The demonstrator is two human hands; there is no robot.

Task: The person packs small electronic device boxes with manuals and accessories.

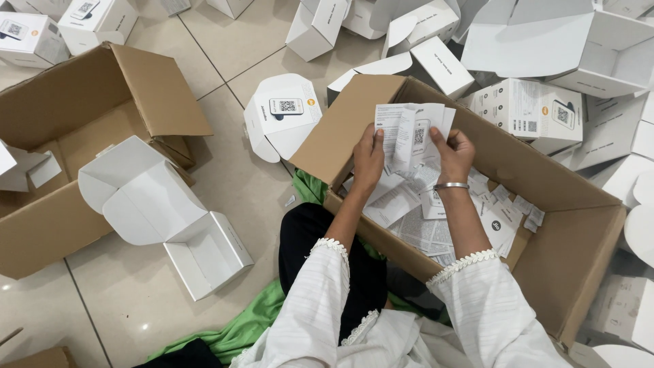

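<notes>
At centre frame, above the open cardboard box (545, 259), the left hand (368, 160) and right hand (454, 154) pinch a sheaf of printed leaflets (412, 133); fanning them apart with the thumbs should keep sheets from sticking.

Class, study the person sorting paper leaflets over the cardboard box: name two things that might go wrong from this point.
1. Both the left hand and right hand pinch a loose stack of leaflets; one might slip into the pile of papers below and get mixed up.
2. Open white boxes crowd the floor close by, so one may get knocked or crushed.
</notes>
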